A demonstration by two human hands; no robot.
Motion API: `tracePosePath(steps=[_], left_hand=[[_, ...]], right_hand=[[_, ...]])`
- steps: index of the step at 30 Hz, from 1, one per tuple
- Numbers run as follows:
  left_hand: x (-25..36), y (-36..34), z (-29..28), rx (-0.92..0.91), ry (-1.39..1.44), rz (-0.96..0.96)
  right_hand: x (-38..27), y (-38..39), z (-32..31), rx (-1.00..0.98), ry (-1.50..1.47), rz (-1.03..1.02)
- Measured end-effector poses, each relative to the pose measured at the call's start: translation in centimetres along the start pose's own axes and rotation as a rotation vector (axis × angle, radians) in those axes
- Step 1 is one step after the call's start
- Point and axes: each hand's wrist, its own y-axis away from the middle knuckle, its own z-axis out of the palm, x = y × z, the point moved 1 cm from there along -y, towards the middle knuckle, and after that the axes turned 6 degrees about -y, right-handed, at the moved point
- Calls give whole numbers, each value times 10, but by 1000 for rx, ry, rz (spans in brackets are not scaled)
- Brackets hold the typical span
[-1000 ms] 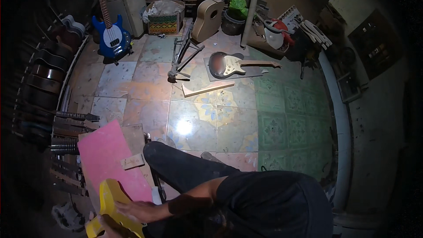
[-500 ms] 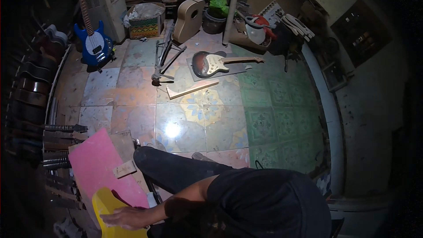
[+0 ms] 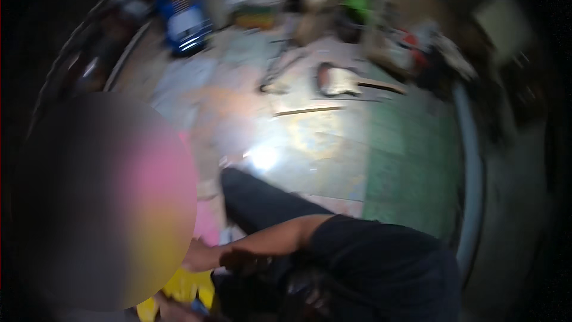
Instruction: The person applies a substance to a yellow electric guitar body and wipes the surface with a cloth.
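Note:
A yellow panel, perhaps a guitar body (image 3: 189,286), shows at the bottom left, smeared by motion. My right hand (image 3: 201,256) reaches across to its upper edge, and a round blurred patch hides the fingers. Low at the frame's edge, my left hand (image 3: 174,310) lies against the yellow surface with its fingers smeared. Beside that hand is a small bluish thing I cannot make out. A pink sheet (image 3: 207,220) shows just above my right hand, mostly covered by the same patch.
Ahead on the tiled floor lie a sunburst electric guitar (image 3: 342,81) and a thin wooden strip (image 3: 310,110). A blue bass guitar (image 3: 186,28) stands at the back left. A cardboard box (image 3: 387,53) with red and white things sits at the back right. My leg (image 3: 268,197) stretches leftward.
The whole view has swung left and blurred, so the floor items appear further right. My left hand has come into view at the bottom. A round patch now covers the left side.

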Motion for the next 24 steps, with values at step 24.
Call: tracePosePath(steps=[24], left_hand=[[-74, 21, -66, 119, 69, -101]], right_hand=[[0, -38, -22, -149, 33, 330]])
